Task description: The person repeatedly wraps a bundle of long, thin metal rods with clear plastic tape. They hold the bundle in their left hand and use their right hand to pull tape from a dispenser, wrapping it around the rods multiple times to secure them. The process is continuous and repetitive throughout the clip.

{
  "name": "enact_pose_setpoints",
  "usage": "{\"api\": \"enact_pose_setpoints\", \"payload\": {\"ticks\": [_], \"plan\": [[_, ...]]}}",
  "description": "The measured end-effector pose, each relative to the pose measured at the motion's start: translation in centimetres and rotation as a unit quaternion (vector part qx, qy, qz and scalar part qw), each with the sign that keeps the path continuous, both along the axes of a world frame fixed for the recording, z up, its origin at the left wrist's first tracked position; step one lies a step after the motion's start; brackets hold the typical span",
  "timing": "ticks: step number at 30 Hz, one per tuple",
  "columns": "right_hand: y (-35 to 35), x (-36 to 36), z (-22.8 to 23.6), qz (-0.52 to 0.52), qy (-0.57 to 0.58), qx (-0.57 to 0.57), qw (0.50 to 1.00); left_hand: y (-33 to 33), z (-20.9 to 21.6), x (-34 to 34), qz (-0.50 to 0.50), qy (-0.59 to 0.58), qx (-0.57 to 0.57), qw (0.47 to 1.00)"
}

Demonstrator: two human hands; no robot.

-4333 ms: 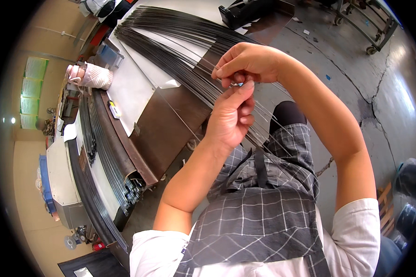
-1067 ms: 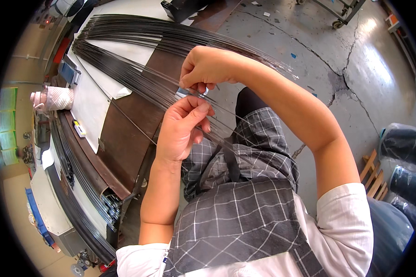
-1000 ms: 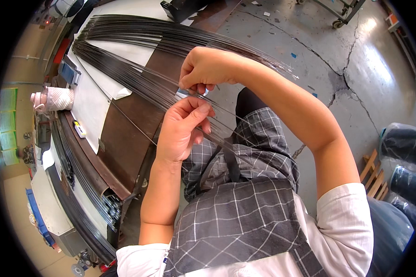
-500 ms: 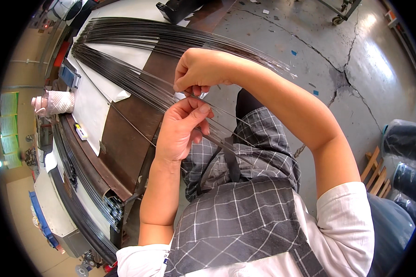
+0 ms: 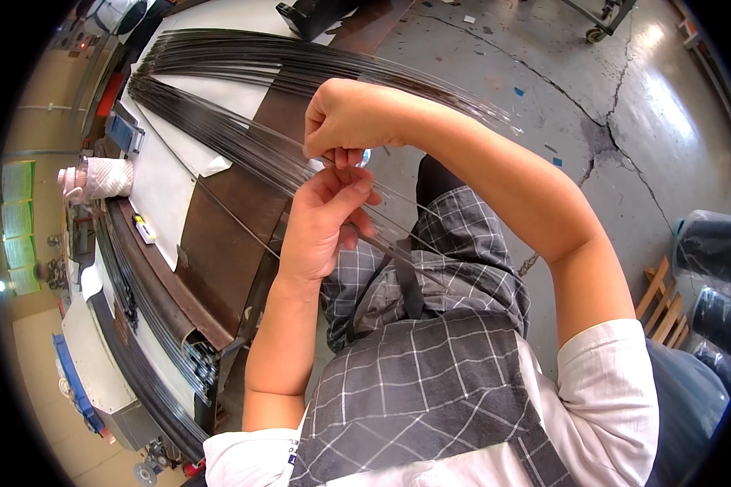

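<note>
Long thin dark rods (image 5: 219, 138) run from the table's far left toward my lap, passing at my hands. My left hand (image 5: 325, 219) is closed, thumb against fingers, around the near ends of several of these rods. Just above it, my right hand (image 5: 353, 118) has its fingers curled down in a pinch close to the left fingertips. What the right fingers grip is hidden; a small shiny, bluish-clear piece (image 5: 364, 157) shows beside them. Loose rod ends stick out past my left hand over my apron (image 5: 414, 365). A second bundle of dark rods (image 5: 317, 65) lies behind my right hand.
White paper (image 5: 158, 219) covers part of the brown table (image 5: 219, 252). On its left stand a wrapped white roll (image 5: 105, 178) and a small yellow-white item (image 5: 144, 229). More rods (image 5: 179, 357) lie lower left. A wooden pallet (image 5: 664, 304) and wrapped dark bundles (image 5: 711, 247) are at right.
My right hand has risen slightly, and the left fingers have shifted up a little with it. The rods and table are nearly as before.
</note>
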State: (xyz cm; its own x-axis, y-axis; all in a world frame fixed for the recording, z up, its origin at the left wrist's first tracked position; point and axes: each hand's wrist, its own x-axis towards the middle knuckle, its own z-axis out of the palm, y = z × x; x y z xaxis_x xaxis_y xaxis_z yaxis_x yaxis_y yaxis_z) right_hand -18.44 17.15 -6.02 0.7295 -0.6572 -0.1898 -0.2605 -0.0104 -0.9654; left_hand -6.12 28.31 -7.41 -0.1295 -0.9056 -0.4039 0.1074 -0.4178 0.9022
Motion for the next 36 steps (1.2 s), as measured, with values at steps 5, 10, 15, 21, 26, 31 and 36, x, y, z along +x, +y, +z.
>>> {"api": "enact_pose_setpoints", "payload": {"ticks": [5,10,15,21,26,31,36], "plan": [[0.5,-0.1,1.3,-0.006,0.033,-0.002,0.999,0.1,0.2,-0.1,0.012,0.005,-0.015,1.0],[0.6,0.1,1.4,-0.007,0.047,-0.023,0.999,0.2,0.0,0.0,0.014,0.007,-0.014,1.0],[0.6,0.1,1.1,-0.017,0.049,-0.019,0.998,0.4,0.0,0.3,0.001,0.034,-0.027,0.999],[0.5,0.0,0.9,-0.016,0.062,-0.026,0.998,0.8,-0.2,0.9,0.007,0.185,0.033,0.982],[0.6,-0.1,1.1,-0.011,0.067,-0.03,0.997,0.9,-0.5,1.1,0.001,0.144,0.041,0.989],[0.1,0.0,0.1,-0.004,0.008,0.021,1.0,1.0,-0.8,0.8,0.01,0.157,0.036,0.987],[-0.5,0.0,-1.0,0.05,-0.065,0.151,0.985,1.1,-0.7,0.8,0.007,0.164,0.03,0.986]]}}
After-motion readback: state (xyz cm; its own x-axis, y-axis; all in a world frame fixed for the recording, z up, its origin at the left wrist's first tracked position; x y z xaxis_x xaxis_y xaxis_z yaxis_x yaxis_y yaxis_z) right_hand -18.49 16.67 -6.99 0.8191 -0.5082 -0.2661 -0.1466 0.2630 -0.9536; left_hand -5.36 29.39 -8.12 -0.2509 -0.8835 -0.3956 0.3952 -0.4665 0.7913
